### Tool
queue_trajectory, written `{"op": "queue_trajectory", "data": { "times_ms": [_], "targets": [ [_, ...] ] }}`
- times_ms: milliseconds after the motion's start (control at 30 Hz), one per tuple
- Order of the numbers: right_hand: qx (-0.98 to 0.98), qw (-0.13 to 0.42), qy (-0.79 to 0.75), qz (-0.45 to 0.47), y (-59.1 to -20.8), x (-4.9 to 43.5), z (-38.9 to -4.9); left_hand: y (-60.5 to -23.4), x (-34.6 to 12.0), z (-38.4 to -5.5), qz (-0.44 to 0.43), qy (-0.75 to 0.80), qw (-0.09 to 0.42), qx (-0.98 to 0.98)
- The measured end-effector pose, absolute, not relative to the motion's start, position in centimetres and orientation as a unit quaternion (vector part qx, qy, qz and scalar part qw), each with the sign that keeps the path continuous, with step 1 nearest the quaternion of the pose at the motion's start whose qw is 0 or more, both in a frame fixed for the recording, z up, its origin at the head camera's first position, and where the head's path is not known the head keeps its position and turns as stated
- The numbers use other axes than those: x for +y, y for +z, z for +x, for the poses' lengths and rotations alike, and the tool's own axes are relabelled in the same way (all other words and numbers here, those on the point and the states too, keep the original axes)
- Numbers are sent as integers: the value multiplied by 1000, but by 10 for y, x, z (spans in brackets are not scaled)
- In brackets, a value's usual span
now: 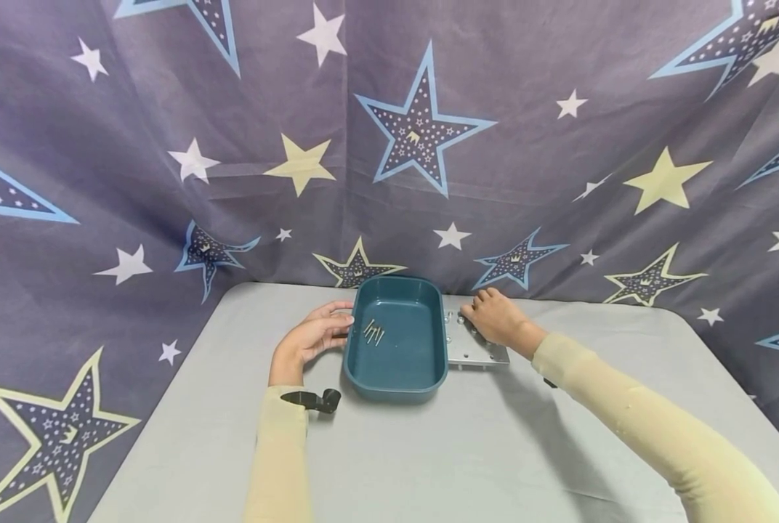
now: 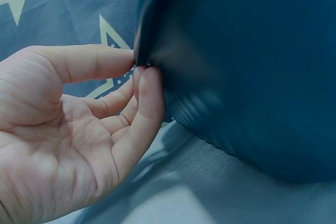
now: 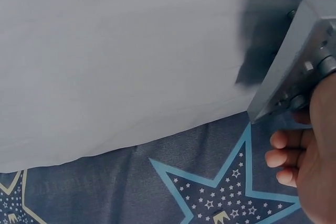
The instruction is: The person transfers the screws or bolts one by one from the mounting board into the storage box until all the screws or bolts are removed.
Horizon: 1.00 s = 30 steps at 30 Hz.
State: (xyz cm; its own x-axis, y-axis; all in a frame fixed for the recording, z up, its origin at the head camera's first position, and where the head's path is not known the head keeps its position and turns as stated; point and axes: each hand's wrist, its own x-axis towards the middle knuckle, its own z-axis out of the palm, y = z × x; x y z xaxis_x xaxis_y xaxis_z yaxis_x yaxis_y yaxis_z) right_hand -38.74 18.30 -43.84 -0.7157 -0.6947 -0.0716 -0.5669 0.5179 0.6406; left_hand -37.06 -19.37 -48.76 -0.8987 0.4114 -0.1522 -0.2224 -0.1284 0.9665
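A deep blue-green rectangular tray [image 1: 399, 378] stands on the table. At its left side my left hand [image 1: 317, 334] pinches the rim, thumb on the edge and fingertips against the outer wall, as the left wrist view shows up close. Several slim brass-coloured pins [image 1: 374, 333] lie inside the tray. Right of it is a silver metal plate [image 1: 461, 350] with bolt heads on top and short ends poking out below. My right hand [image 1: 497, 318] is over the plate's far right part, fingers curled down by a bolt [image 3: 299, 100]; I cannot tell whether its hidden fingertips grip it.
The light grey tablecloth [image 1: 376, 465] covers the table under everything. A dark star-patterned curtain [image 1: 514, 145] hangs right behind the table's back edge, close beyond the tray and plate. Black wrist straps [image 1: 314, 399] sit over the cream sleeves.
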Motion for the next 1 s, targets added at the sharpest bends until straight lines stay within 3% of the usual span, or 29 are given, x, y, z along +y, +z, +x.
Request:
{"op": "queue_trajectory", "data": {
  "times_ms": [433, 1000],
  "targets": [
    [-859, 96, -350, 362, -441, 180, -386, -485, -193, -369, 74, 746, 209, 627],
    [-853, 136, -347, 366, -442, 180, -383, -487, -193, -369, 72, 746, 208, 628]
  ]
}}
